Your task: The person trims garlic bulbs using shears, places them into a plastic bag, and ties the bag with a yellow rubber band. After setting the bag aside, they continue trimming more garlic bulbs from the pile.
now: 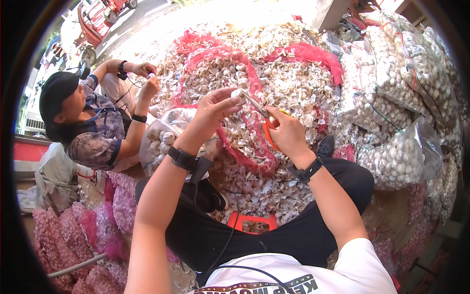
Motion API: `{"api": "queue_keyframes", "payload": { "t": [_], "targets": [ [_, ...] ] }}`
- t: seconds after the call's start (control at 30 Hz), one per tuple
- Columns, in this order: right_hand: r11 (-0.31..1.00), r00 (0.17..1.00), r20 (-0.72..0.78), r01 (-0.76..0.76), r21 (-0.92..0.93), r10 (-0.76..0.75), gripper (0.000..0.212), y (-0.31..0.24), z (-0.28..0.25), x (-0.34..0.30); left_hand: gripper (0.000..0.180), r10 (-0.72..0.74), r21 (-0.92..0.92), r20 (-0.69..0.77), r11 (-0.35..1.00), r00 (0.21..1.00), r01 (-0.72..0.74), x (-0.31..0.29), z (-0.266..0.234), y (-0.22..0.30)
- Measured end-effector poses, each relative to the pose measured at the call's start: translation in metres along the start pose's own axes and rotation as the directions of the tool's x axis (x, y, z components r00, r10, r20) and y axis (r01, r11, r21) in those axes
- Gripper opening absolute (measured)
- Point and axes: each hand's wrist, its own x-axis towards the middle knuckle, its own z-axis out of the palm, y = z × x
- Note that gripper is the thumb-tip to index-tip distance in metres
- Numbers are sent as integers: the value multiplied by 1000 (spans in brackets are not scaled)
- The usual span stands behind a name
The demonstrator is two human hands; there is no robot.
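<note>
Fingers of our left hand pinch a white, round garlic bulb.
Our right hand grips orange-handled metal scissors.

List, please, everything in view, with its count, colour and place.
Garlic piece: 1, whitish, in left hand
Scissors: 1, orange handles, in right hand
Heap of garlic skins: 1, off-white, ahead
Netting: several pieces, red-pink, across the heap
Clear garlic bags: several, white contents, mostly right
Mesh sacks: several, pinkish, lower left
Plastic frame: 1, red, between the legs
Vehicle: at least 1, red, upper left
Pillar: 1, greyish, top right
Co-worker: 1, black cap, left
Shirt: 1, white, bottom
Legs: 2, black trousers, lower middle
Left hand: 1, black wristband, centre
Right hand: 1, black wristband, centre right
</note>
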Motion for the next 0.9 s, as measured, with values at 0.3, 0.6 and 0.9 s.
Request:
{"api": "queue_keyframes", "payload": {
  "t": [0.3,0.6,0.9],
  "targets": [
    [988,987,-68,147,46,-143,44,7,6,0,32,-38,-120,52,992,998,44,5,-6,-7],
    [989,985,-112,136,66,-128,44,3,3,2,30,-62,-221,52,972,997,72,7,-8,-8],
    [996,995,95,-41,76,34,52,-5,-6,-1,33,-111,-170,46,978,993,117,5,-9,-7]
  ]
}}
